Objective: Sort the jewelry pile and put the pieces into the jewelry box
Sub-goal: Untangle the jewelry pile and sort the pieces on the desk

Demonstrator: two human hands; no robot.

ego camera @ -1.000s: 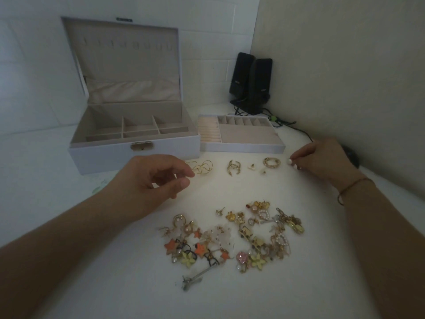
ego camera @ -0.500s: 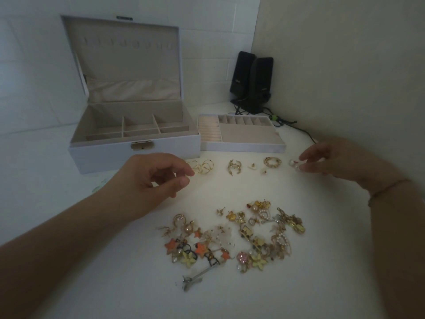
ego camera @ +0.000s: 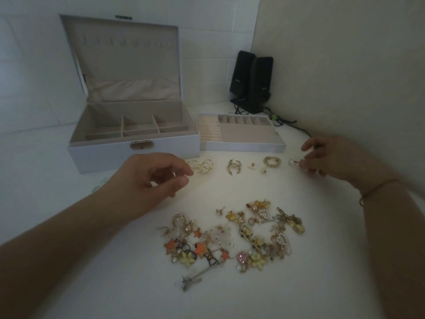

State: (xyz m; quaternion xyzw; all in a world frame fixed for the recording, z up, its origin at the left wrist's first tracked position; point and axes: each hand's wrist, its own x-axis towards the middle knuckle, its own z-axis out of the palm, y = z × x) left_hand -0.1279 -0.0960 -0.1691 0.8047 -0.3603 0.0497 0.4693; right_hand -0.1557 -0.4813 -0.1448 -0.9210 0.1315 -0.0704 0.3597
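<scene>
the jewelry pile (ego camera: 232,238) lies on the white bench (ego camera: 322,261) in front of me, a tangle of gold pieces, pearls, orange stars and yellow flowers, with a silver clip (ego camera: 195,278) at its near edge. beyond it a row of sorted pieces runs across the bench: gold hoops (ego camera: 202,166), a gold crossed earring (ego camera: 234,167), two small studs (ego camera: 257,168), a gold ring-shaped piece (ego camera: 272,161) and a pearl earring (ego camera: 292,162). the jewelry box (ego camera: 133,137) stands open behind the row on the left, lid upright, its compartments bare. its tray (ego camera: 241,137) sits just beside it on the right, apart from the row.

my left hand (ego camera: 149,178) hovers over the bench near the hoops, fingers loosely curled and holding nothing. my right hand (ego camera: 328,157) is at the right end of the row, fingers (ego camera: 304,162) half curled, tips just beside the pearl earring; i cannot tell if they touch it. a thin bracelet (ego camera: 377,186) circles that wrist.

two black speakers (ego camera: 251,81) stand in the corner with a cable (ego camera: 287,124) trailing along the wall.
</scene>
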